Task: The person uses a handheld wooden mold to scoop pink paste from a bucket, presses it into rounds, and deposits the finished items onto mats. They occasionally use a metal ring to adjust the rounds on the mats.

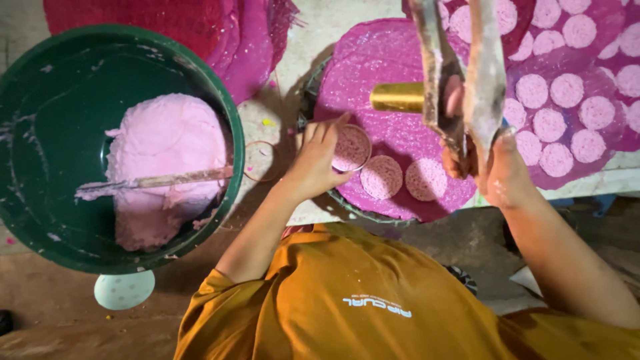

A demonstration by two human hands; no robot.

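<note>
The left hand [319, 160] is resting on the round pink mesh tray [393, 60], its fingers spread and touching a thin round ring mould [351, 148] filled with pale pink paste; it is pressing the ring more than gripping it. Just beside the ring, two flat pale pink paste discs [403, 178] are lying on the same tray. The right hand [497, 170] is closing firmly around two long flat paste-smeared blades [460, 73], holding them upright. At the left, a big green round basin [40, 133] is holding pink paste [167, 153] and a wooden stick [160, 181]
</note>
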